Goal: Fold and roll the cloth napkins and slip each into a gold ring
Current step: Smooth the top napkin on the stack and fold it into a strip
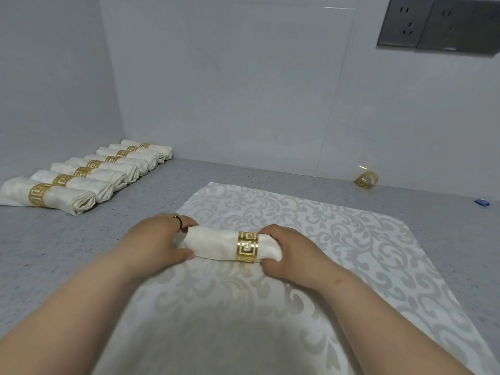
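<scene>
Both hands' grip (157, 239) (286, 250) round one ringed napkin (216, 243), eight finished rolls (81, 175), one spare ring (365, 180)

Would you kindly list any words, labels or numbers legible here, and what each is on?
None can be read.
gold ring on the rolled napkin: a key-pattern cutout, no letters.
wall sockets: no legible marking.
small blue item: too small to tell.

A grey speckled counter (151, 212) carries a flat damask cloth (338, 239), ringed napkin rolls (81, 177) and a loose gold ring (365, 180).
</scene>
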A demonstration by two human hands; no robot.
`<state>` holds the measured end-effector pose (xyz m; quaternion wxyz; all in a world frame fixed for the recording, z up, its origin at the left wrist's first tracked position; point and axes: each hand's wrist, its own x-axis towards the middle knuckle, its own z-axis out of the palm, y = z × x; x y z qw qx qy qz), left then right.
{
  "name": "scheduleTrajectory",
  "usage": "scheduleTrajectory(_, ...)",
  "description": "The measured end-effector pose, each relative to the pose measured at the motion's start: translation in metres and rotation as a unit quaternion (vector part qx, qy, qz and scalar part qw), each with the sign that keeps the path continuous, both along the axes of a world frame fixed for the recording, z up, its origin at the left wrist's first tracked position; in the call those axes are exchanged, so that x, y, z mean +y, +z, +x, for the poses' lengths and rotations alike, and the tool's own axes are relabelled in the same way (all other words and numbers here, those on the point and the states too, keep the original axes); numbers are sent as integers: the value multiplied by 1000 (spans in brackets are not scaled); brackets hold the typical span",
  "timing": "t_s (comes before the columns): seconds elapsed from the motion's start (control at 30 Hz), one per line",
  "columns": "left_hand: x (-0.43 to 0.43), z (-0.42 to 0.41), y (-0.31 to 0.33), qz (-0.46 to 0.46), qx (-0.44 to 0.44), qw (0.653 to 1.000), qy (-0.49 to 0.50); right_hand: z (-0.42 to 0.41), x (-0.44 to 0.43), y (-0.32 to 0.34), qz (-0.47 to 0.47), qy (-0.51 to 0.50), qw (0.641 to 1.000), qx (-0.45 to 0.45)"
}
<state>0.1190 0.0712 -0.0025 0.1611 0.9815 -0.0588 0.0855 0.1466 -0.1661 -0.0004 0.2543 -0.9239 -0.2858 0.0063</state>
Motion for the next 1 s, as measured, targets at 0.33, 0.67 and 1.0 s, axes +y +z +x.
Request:
scheduleTrajectory(0.33,-74,2,9,175,-92,973,-121,-4,8,-6,1,9,996,-84)
scheduleTrajectory(0.67,-70,0,7,203,-104,969,-95,-9,12,-1,-18,15,996,-81)
scheduleTrajectory(1.0,-27,-22,10,154,-233,957,-76,-28,42,9,49,-12,997,-51)
